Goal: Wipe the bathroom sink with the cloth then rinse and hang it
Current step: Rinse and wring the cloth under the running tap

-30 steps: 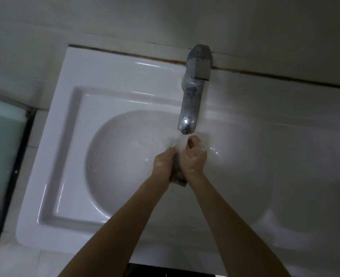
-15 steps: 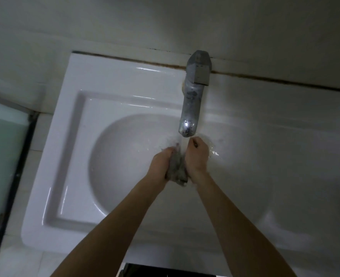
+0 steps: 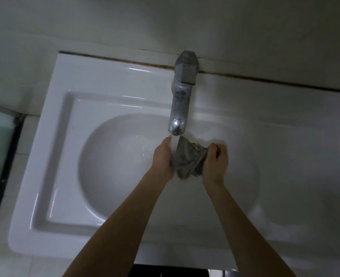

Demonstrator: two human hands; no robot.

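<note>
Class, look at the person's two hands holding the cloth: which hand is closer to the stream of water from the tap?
The left hand. Its fingers reach up right beside the stream under the tap, while the right hand grips the cloth farther out to the side.

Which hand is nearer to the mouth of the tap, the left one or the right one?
Left. The left hand holds the cloth just below the tap mouth, its fingertips beside the water stream. The right hand grips the cloth's other end, farther out to the right.
</note>
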